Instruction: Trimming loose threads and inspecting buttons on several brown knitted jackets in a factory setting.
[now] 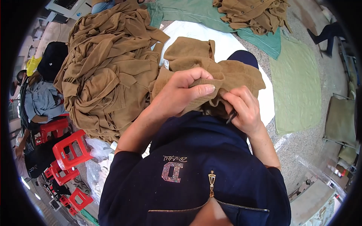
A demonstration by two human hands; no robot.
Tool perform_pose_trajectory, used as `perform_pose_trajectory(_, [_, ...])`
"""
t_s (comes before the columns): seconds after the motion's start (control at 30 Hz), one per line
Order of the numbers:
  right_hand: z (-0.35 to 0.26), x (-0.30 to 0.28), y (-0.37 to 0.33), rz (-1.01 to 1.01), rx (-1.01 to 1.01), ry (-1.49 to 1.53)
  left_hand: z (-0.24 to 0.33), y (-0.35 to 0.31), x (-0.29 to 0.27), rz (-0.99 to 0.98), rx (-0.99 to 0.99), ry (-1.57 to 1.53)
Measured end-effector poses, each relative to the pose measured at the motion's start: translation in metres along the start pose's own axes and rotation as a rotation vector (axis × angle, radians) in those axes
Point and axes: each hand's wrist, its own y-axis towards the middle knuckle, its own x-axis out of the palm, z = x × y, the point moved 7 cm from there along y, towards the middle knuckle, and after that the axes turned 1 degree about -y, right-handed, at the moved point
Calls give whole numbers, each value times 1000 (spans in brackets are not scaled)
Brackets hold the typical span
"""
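A brown knitted garment (241,73) lies bunched over my lap. My left hand (179,92) is closed on its ribbed edge, the thumb pressing the knit from above. Close beside it, my right hand (244,109) is curled against the same garment with the fingers drawn together. A small dark tool (231,117) sticks out below the right fingers; most of it is hidden in the palm, so its kind is unclear. A small white label (166,64) shows at the garment's left side.
A large heap of brown knitwear (109,71) rises at the left. More brown cardigans (256,15) are piled at the far right on green cloth (196,11). Under the garment spreads a white sheet (267,101). Red stools (71,150) and seated people are at the left; a pale green cloth (298,86) lies right.
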Motion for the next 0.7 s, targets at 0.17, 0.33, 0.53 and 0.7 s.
perform_pose_trajectory(0.17, [21,5,-10,-233,174,-50,-13,10,4,-47,-55,-151])
perform_pose_trajectory(0.33, [39,8,-26,-438,316,-104,-18,16,6,20,-94,-232])
perform_pose_trajectory(0.53, [36,-9,-19,-244,95,-321,-24,20,11,6,-137,-306])
perform_pose_trajectory(0.7, [7,-16,-15,134,-244,-155,-18,31,21,6,-17,-198])
